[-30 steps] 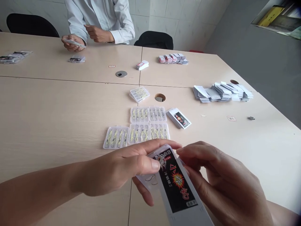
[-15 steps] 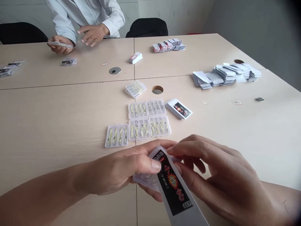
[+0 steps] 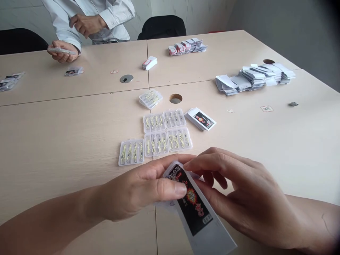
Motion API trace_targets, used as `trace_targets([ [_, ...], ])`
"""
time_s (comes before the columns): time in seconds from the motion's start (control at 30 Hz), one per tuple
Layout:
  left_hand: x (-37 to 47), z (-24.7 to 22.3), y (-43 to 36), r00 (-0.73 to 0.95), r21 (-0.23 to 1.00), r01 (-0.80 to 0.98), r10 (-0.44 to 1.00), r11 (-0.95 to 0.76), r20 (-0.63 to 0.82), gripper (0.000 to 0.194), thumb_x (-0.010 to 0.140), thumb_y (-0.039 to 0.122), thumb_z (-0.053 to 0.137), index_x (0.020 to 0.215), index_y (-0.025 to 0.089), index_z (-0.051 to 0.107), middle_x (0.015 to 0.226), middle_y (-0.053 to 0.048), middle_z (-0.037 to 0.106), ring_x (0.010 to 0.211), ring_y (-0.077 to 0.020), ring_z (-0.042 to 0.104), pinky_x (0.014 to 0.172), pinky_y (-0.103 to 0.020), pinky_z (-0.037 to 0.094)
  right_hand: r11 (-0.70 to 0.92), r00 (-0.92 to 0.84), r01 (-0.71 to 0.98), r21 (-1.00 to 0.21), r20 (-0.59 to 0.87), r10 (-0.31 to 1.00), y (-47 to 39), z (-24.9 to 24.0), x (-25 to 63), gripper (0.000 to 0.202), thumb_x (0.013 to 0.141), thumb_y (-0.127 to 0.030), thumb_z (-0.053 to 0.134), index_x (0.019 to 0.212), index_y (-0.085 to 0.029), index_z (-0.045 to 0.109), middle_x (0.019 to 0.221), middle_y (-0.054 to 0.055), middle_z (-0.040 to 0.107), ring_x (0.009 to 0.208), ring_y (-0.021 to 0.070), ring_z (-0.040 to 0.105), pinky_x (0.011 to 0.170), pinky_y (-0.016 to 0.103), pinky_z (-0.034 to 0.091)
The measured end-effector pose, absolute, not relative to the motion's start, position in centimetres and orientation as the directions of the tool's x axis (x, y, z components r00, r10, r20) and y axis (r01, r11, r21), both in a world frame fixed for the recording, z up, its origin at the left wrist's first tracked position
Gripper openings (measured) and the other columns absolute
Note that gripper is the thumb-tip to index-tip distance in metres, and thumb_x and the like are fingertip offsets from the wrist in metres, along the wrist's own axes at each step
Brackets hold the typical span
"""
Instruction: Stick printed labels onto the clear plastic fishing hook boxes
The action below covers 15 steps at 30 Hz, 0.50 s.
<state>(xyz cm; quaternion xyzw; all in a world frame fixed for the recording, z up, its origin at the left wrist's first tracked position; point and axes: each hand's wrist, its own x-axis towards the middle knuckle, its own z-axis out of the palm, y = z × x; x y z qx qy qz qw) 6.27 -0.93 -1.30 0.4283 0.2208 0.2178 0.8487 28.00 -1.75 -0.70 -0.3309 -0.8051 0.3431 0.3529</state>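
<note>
In my left hand (image 3: pixel 143 191) is a clear plastic box (image 3: pixel 166 204), mostly hidden behind a printed card. The thumb of that hand presses the card (image 3: pixel 198 214), a white strip with a black label and a starburst, flat over the box. My right hand (image 3: pixel 247 191) pinches the card's upper right edge between thumb and forefinger, beside the box. Just beyond both hands lie several clear boxes (image 3: pixel 156 144) holding hooks tied with yellow line. To their right rests a stack of matching cards (image 3: pixel 201 119).
Two overlapping boxes (image 3: pixel 150 98) lie near a round table hole (image 3: pixel 175 98). Folded white papers (image 3: pixel 255 79) are piled at the right, and red-edged cards (image 3: pixel 187 46) at the back. Across the table (image 3: pixel 66 141), a person's hand (image 3: pixel 63 52) holds a flat item.
My left thumb has slid a little farther across the card, and the card's lower end has swung into view. Across the table, the person's free hand has drawn back toward the body.
</note>
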Motion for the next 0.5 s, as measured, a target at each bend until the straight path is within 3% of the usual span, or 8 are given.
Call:
trace_targets([
  [0.5, 6.36, -0.91, -1.35, 0.776, 0.855, -0.138, 0.591, 0.5, -0.22, 0.037, 0.103, 0.029, 0.055, 0.141, 0.032, 0.057, 0.133, -0.002, 0.067, 0.121, -0.0186, 0.062, 0.106, -0.035, 0.047, 0.505, -0.506, 0.245, -0.828, 0.335, 0.795, -1.75, -0.65, 27.93, 0.015, 0.091, -0.005, 0.061, 0.097, -0.018, 0.058, 0.081, -0.004, 0.065, 0.063, 0.0039, 0.055, 0.055, 0.015, 0.047],
])
